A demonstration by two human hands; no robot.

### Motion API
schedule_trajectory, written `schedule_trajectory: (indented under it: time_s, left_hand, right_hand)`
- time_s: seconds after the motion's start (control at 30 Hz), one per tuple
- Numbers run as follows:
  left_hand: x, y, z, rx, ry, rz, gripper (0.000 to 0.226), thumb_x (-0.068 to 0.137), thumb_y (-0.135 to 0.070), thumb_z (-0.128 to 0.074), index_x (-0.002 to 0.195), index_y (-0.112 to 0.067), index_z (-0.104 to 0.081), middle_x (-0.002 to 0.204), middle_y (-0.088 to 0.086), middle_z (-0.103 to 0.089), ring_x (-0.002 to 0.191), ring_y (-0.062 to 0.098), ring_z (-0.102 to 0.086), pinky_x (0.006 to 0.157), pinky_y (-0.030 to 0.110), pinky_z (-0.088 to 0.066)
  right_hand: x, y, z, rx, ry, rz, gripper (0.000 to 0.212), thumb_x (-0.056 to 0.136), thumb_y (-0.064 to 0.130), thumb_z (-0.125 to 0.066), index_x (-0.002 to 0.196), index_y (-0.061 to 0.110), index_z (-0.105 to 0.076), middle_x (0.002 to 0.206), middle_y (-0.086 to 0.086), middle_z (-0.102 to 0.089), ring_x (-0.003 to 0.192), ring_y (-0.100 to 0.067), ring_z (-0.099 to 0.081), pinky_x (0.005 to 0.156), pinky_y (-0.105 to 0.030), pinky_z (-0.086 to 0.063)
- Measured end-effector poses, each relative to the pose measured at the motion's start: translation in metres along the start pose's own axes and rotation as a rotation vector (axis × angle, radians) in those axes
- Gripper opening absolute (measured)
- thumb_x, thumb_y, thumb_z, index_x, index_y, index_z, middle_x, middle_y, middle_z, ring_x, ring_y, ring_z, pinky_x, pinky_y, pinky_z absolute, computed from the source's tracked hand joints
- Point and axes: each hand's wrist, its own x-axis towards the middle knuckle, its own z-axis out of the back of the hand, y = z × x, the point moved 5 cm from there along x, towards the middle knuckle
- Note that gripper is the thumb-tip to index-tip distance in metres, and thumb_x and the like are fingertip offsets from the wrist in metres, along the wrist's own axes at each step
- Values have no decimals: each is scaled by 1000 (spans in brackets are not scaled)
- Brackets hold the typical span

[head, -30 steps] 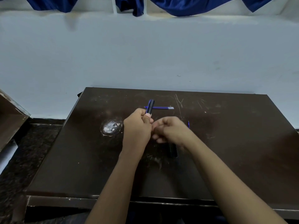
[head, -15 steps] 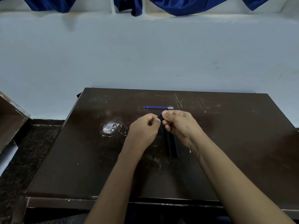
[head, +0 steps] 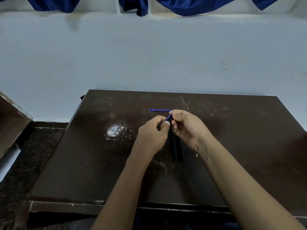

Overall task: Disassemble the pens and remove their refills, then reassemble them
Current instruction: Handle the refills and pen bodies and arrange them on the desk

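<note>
**Two hands, one pen**

I watch the left hand [head: 152, 135] and right hand [head: 187, 128] pinch a blue-black pen [head: 169, 118] between curled fingers [head: 178, 113] over the counter's [head: 249, 146] middle. A blue refill [head: 160, 110] lies just beyond, toward the far edge, and two dark pens [head: 178, 150] lie beneath the hands.

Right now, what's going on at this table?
A person's left hand and right hand both pinch a dark pen with blue trim just above the table. A blue refill lies loose on the table beyond the hands. Two dark pen tubes lie side by side beneath the hands.
</note>
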Motion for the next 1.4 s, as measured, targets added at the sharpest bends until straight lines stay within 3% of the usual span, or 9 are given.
schedule_trajectory:
  time_s: [0.13,0.23,0.3,0.47,0.83,0.97,1.03,1.17,1.4]
  left_hand:
    - [1,3,0,-34,17,71,26,97,-30,-43,100,-29,-69,52,-9,-48,44,3,-42,41,15,-36]
    - [1,7,6,-43,-39,140,30,97,-24,-39,101,-22,-69,59,-9,-50,47,6,-43,45,20,-36]
    - [2,10,10,-79,-89,194,34,96,-17,-35,104,-15,-68,65,-8,-52,51,6,-44,48,20,-36]
    - [1,10,11,-187,-136,189,28,97,-22,-36,104,-18,-63,79,0,-63,55,10,-47,49,23,-35]
    - [3,14,14,-59,-135,175,29,98,-18,-35,104,-13,-63,97,4,-68,65,2,-49,49,9,-35]
    - [1,18,13,-39,-173,152,26,96,-27,-42,97,-15,-65,91,5,-69,80,12,-61,61,22,-43]
    - [1,18,15,-33,-203,146,25,95,-27,-43,93,-15,-65,87,5,-70,82,16,-65,68,30,-49]
    - [2,13,11,50,-131,120,23,96,-21,-43,95,-13,-64,89,5,-69,62,6,-52,51,15,-36]
    - [0,8,-3,53,1,66,25,97,-19,-43,95,-10,-66,92,4,-68,70,6,-54,54,14,-35]
  right_hand:
    - [8,10,15,158,-134,48,22,96,-1,-41,83,8,-57,67,-5,-53,54,-8,-48,44,-12,-45]
    - [15,18,33,109,-237,124,17,93,-3,-48,81,7,-57,70,-4,-55,58,-9,-54,59,-16,-54]
    - [16,15,37,-212,-250,189,14,87,-3,-54,82,10,-57,70,-5,-62,58,-13,-61,73,-27,-56]
    - [14,-19,12,-1214,-48,232,5,83,15,-63,84,20,-63,85,-2,-67,76,-18,-69,74,-37,-59]
    - [18,-54,0,-1584,176,25,23,87,23,-64,109,14,-61,111,-7,-61,101,-22,-60,91,-38,-53]
    - [19,-42,3,-1470,101,29,21,86,23,-66,106,15,-64,108,-4,-63,99,-19,-61,91,-34,-52]
    - [17,-24,8,-1194,-26,93,16,85,25,-68,96,13,-68,97,-2,-67,91,-15,-62,84,-29,-52]
    - [9,-13,6,-538,-28,26,28,83,37,-69,86,10,-72,80,-3,-66,69,-11,-55,62,-24,-47]
    - [6,-16,1,-275,-106,-67,21,76,31,-77,71,14,-67,60,-1,-59,48,-6,-47,48,-20,-36]
